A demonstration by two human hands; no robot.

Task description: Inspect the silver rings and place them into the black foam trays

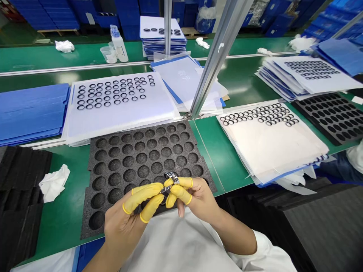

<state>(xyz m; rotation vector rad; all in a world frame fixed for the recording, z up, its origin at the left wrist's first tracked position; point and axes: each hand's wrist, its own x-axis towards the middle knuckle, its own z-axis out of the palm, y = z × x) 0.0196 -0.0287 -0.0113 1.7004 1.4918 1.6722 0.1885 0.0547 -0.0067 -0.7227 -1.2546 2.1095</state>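
L hand (pixel 121 223) and R hand (pixel 195 200) are raised close together, yellow latex finger cots (pixel 143 196) on several fingers, over the near edge of a black foam tray (pixel 141 162) w/ rows of round recesses. The tray lies on a green-topped bench (pixel 62 211), near its front edge.

A shiny silver-and-black metal ring (pixel 171 177) sits just above the fingertips. R fingers are nearly closed, pinching it by the rim. L fingers are also nearly closed, on a small silver piece (pixel 164 191) just below it; can't tell if that's part of the same ring or a 2nd one. Cots prob. keep skin oils off the polished metal, and the rim pinch leaves most of the surface showing.

Toward the far side of the tray, a white plastic sheet (pixel 127 117) carries neat rows of dark rings, prob. spaced so they don't touch. A 2nd white sheet (pixel 269 151) w/ rings lies right of the tray, near the bench's front edge. Blue corrugated plastic sheets (pixel 31 113) are stacked at the left, w/ a crumpled white cloth wipe (pixel 55 183) beside the tray's left edge. A plastic bottle w/ blue cap (pixel 119 45) stands near the far edge.
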